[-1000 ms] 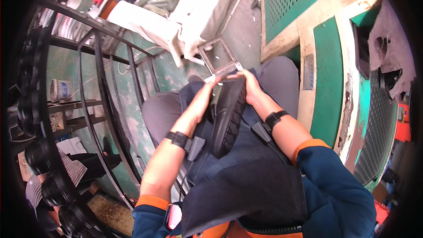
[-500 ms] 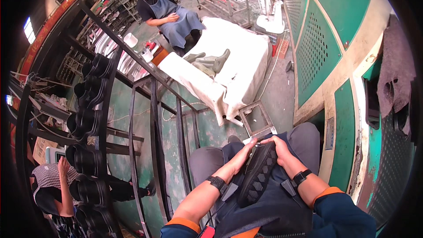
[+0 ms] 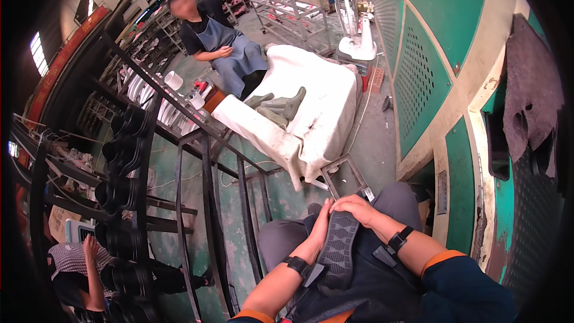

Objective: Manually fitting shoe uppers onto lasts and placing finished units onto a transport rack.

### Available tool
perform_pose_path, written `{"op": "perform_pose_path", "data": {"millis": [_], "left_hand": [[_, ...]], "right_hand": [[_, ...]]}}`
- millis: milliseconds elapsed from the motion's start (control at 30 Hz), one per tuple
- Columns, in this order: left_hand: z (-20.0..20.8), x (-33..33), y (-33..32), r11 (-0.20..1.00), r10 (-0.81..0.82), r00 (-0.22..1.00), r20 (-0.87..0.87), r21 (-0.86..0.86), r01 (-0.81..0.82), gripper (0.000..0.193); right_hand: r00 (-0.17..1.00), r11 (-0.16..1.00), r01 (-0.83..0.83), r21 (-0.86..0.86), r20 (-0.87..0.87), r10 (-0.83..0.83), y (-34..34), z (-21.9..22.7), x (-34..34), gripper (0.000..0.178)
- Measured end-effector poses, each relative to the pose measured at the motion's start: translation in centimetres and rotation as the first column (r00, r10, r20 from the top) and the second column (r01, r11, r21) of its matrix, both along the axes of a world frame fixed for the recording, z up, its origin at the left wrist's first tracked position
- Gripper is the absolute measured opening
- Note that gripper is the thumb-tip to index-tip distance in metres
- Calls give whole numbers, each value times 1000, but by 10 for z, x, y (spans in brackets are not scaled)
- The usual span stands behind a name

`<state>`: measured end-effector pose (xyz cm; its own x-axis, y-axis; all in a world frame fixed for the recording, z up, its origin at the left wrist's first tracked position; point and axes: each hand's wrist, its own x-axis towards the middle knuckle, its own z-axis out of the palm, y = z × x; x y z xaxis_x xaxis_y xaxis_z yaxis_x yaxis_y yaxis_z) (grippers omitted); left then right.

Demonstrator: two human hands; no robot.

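Dark shoe (image 3: 339,248), sole (image 3: 336,263) up, blocky tread (image 3: 342,234); left hand (image 3: 321,224), right hand (image 3: 357,209): grip clamped round far end.

From where I operate, the view is bright in the middle, and the white cloth on the tabletop (image 3: 320,98) is nearly washed out by glare. Daylight shows in a window (image 3: 39,54) at far left. The black shoes (image 3: 116,194) on the rack (image 3: 206,215) sink into shadow — I can hardly separate them. The hands (image 3: 357,209) look rather clear, but straight edges bend outward, and the corners go black.
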<state>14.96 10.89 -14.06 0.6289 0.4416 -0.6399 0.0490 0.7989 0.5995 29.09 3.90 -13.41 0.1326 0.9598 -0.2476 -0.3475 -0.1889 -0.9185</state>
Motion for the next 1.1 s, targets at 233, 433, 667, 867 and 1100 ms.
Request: {"op": "perform_pose_path", "data": {"millis": [233, 433, 667, 867, 1100], "left_hand": [[16, -3, -4, 973, -63, 997, -38, -225, 52, 46], [23, -15, -13, 979, -11, 1000, -26, -203, 5, 44], [19, -20, -16, 984, 55, 998, 14, -171, -52, 42], [28, -26, -13, 998, 14, 999, 45, -57, -12, 51], [60, -47, -22, 996, -60, 987, 147, -49, 68, 49]], "right_hand": [[987, 986, 161, -50, 7, -161, -13, -7, -18, 30], [957, 968, 239, -78, 190, -221, -16, 10, -32, 42], [935, 976, 217, -21, 293, -202, -20, 24, -33, 42], [951, 981, 195, 23, 239, -195, -16, 54, -31, 38], [963, 976, 171, -136, -187, -195, 0, 37, -11, 44]]}}
